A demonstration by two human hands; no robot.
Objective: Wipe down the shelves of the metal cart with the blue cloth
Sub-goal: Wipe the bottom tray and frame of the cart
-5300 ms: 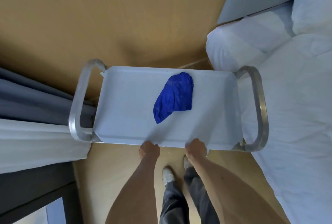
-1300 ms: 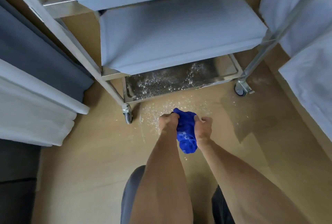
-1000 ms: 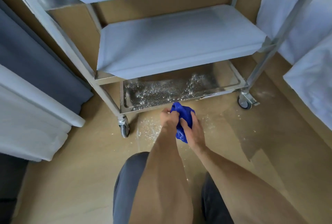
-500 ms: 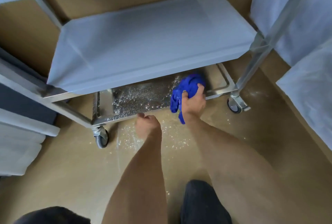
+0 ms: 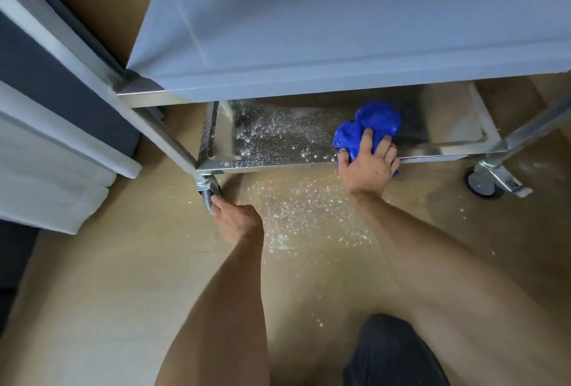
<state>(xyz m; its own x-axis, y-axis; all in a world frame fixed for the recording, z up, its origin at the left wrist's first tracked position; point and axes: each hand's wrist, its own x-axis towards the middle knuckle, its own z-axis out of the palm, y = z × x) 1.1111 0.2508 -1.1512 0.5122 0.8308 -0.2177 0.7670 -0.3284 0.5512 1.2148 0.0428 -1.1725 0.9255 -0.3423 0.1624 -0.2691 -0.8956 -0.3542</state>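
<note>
At first the crumpled blue cloth (image 5: 367,129) lay on the top shelf of the metal cart while both hands held that shelf's near edge. Later both hands gripped the cloth together above the tan floor, in front of the cart. Now the right hand (image 5: 369,166) alone presses the cloth onto the shiny bottom shelf (image 5: 278,138), at its near edge toward the right end, fingers spread over the fabric. The left hand (image 5: 238,218) has let go of the cloth and moved left; it now sits beside the grey front-left caster wheel (image 5: 207,197), its thumb touching it.
</note>
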